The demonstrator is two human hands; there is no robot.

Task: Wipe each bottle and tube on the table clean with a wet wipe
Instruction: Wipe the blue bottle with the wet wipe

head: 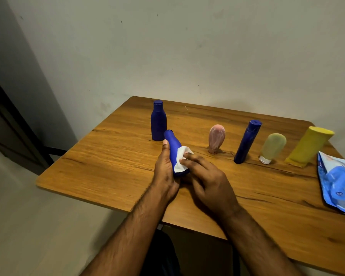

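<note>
I see the left hand [164, 168] gripping a small blue bottle [173, 145], tilted with its cap away from me, while the right hand [208, 181] presses a white wet wipe [180, 159] against its side. On the wooden table [108, 148] behind stand a blue bottle [158, 121], a pink tube [216, 138], a tall blue tube [246, 142], a pale yellow tube [272, 147] and a yellow tube [310, 146]. A blue wipe pack [339, 182] lies at the right edge.

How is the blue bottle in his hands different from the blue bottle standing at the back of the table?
The held blue bottle is tilted in the left hand; the standing blue bottle is upright on the table, untouched. The right hand presses a white wipe on the held one; the standing one has none. Both are dark blue with a similar shape.
</note>
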